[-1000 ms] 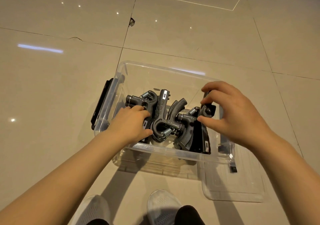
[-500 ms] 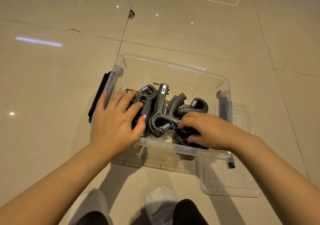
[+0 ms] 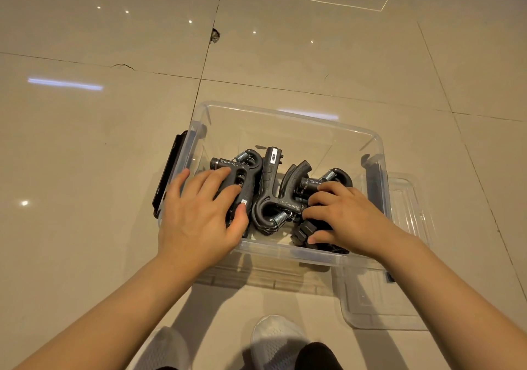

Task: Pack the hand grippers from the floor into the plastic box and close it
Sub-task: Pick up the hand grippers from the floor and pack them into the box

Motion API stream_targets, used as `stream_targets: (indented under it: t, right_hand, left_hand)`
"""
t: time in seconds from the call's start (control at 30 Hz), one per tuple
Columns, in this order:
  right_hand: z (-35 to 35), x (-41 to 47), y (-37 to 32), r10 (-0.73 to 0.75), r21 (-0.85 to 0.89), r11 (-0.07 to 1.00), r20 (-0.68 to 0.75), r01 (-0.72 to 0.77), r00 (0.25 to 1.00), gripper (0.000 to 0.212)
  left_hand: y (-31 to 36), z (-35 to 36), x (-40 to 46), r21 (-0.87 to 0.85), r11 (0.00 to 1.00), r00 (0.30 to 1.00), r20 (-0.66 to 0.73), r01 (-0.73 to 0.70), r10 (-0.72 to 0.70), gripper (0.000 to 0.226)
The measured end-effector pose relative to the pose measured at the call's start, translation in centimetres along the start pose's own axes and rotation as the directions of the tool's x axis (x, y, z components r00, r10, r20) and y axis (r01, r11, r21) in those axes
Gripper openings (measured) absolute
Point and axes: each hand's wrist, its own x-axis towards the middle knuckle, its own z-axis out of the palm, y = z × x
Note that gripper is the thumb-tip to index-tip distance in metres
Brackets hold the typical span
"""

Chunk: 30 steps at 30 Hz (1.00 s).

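Glossy beige floor tiles (image 3: 85, 156) fill the frame, crossed by thin dark grout lines and dotted with small reflected lights; a chipped spot (image 3: 215, 36) sits at a grout joint in the upper middle. At the centre stands a clear plastic box (image 3: 288, 116), rectangular with rounded corners and see-through walls, open at the top. A black latch handle (image 3: 168, 176) hangs on its left end. The clear lid (image 3: 399, 298), ribbed and shallow, lies flat on the floor at the lower right, partly under the box's right end.

Inside the box lie several black hand grippers (image 3: 269, 190), matte moulded handles with curved hooks and shiny coiled steel springs, packed side by side along the near half of the bottom. One at the left (image 3: 248, 170) lies under the left hand; one at the right (image 3: 336, 177) shows its spring and hook just above the right hand.

The left hand (image 3: 199, 215) is spread flat, fingers wide, pressing on the left gripper, the thumb beside a small white label. The right hand (image 3: 345, 218) is curled with fingers bent down onto the grippers at the right; whether it grips one or only rests there cannot be told.

At the bottom edge two pale mesh shoes (image 3: 276, 338) and dark trouser cuffs show.
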Motion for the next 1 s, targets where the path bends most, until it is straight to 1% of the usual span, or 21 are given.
stream_targets:
  t: [0.13,0.17,0.23,0.3,0.37,0.4,0.47,0.5,0.57,0.63,0.7,0.77,0.9,1.0]
  right_hand:
    - [-0.3,-0.3,-0.5,0.040,0.013,0.999,0.065,-0.041,0.997,0.057]
    - [-0.7,-0.5,-0.7,0.055,0.046,0.997,0.065,-0.058,0.996,0.058]
    - [-1.9,-1.0,-1.4,0.081,0.127,0.988,0.019,-0.083,0.997,0.057]
    - [-3.6,-1.7,-2.7,0.075,0.191,0.979,-0.036,-0.067,0.997,0.053]
    - [-5.9,-2.8,-4.5,0.057,0.244,0.969,-0.068,-0.039,0.996,0.050]
    - [-7.2,-3.5,-5.5,0.045,0.268,0.963,-0.080,-0.022,0.996,0.048]
    - [-10.1,-5.5,-7.9,0.017,0.309,0.951,-0.117,0.020,0.993,0.046]
    - [-11.7,-6.7,-9.1,-0.001,0.321,0.946,-0.135,0.045,0.991,0.045]
    - [-15.2,-9.7,-11.7,-0.044,0.325,0.940,-0.172,0.099,0.984,0.043]
    - [-18.4,-13.0,-14.0,-0.080,0.323,0.936,-0.186,0.138,0.979,0.040]
    - [-21.0,-16.3,-15.8,-0.105,0.347,0.923,-0.185,0.165,0.977,0.037]
    - [-23.2,-19.3,-17.4,-0.116,0.361,0.914,-0.198,0.182,0.973,0.038]
    - [-26.3,-23.5,-22.0,-0.153,0.337,0.907,-0.296,0.253,0.943,0.035]
    - [-27.5,-24.6,-25.5,-0.216,0.316,0.889,-0.348,0.331,0.912,0.033]
  left_hand:
    - [0.0,-0.1,-0.1,-0.026,1.000,0.999,0.032,-0.002,0.003,0.036]
    - [-0.1,-0.1,-0.1,-0.040,0.999,0.998,0.057,0.008,-0.005,0.036]
    - [-0.3,-0.7,0.1,-0.113,0.993,0.994,0.112,0.020,-0.007,0.038]
    - [-0.6,-2.3,-0.1,-0.215,0.975,0.985,0.154,-0.045,0.079,0.038]
    - [-1.0,-5.3,-1.2,-0.239,0.961,0.971,0.158,-0.139,0.179,0.037]
    - [-1.2,-7.2,-1.9,-0.239,0.958,0.969,0.151,-0.157,0.196,0.036]
    - [-1.2,-11.7,-3.4,-0.254,0.959,0.981,0.115,-0.121,0.155,0.035]
    - [-1.1,-14.3,-4.0,-0.288,0.956,0.990,0.102,-0.065,0.098,0.036]
    - [-0.7,-19.7,-5.3,-0.410,0.909,0.993,0.116,0.073,-0.027,0.045]
    - [-0.2,-25.1,-6.5,-0.483,0.866,0.989,0.127,0.128,-0.075,0.045]
    - [0.9,-29.9,-8.2,-0.482,0.869,0.991,0.119,0.117,-0.067,0.039]
    - [2.4,-33.9,-10.3,-0.459,0.885,0.996,0.079,0.076,-0.045,0.035]
    - [5.2,-39.5,-15.1,-0.397,0.918,1.000,0.030,0.007,0.005,0.032]
    - [4.9,-42.3,-17.7,-0.349,0.937,0.999,-0.023,0.036,-0.046,0.032]
